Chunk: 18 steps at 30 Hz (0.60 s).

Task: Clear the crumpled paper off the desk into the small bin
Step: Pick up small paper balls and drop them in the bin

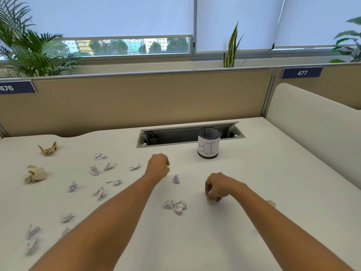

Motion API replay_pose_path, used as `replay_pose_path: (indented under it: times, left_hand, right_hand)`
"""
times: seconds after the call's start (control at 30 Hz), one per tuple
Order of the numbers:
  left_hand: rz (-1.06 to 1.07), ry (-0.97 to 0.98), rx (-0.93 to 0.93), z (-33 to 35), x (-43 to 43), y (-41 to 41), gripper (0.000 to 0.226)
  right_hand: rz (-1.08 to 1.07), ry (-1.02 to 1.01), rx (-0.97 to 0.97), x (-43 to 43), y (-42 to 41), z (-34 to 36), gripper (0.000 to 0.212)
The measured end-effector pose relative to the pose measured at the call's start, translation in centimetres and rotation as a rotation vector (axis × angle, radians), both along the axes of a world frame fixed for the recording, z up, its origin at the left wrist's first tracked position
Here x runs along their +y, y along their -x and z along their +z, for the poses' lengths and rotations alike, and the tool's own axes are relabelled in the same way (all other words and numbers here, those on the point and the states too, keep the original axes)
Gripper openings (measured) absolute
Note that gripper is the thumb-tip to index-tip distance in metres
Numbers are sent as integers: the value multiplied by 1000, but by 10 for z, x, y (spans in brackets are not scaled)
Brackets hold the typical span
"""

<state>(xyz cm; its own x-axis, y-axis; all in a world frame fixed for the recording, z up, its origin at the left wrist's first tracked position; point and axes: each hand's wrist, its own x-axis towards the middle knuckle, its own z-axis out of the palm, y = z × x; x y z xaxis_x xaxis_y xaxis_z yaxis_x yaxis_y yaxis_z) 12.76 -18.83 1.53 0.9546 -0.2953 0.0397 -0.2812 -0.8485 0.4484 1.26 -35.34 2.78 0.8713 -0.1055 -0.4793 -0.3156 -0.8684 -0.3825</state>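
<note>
two bare forearms reached out over the white surface (254, 173), strewn with crumpled paper.

the right hand (216, 187) was curled down, its fingers pinched round a small white paper scrap (210, 199) right at the surface. the left hand (158, 166) was a loose fist further out; whether it held anything could not be told. about fourteen small white paper balls (176, 206) lay loose, most on the left side, one just between the hands. two larger tan wads (36, 174) sat far left, and a third tan bit showed behind the right forearm. one mesh bin (208, 142), labelled, stood upright beyond the hands, near the cable tray (175, 136).
</note>
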Motion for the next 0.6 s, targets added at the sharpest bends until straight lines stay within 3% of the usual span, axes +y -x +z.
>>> replay_pose_path:
  times: [0.1,0.3,0.6]
  left_hand:
    - [-31,66,-27,25,-16,-8,25]
    - [-75,260,1,61,-70,-14,20]
    - [-37,456,50,80,-128,-38,19]
  right_hand:
    - [-36,37,-13,-12,-15,8,13]
    - [-104,59,-100,-31,-44,28,17]
    - [-410,-168,-416,-67,-82,62,30]
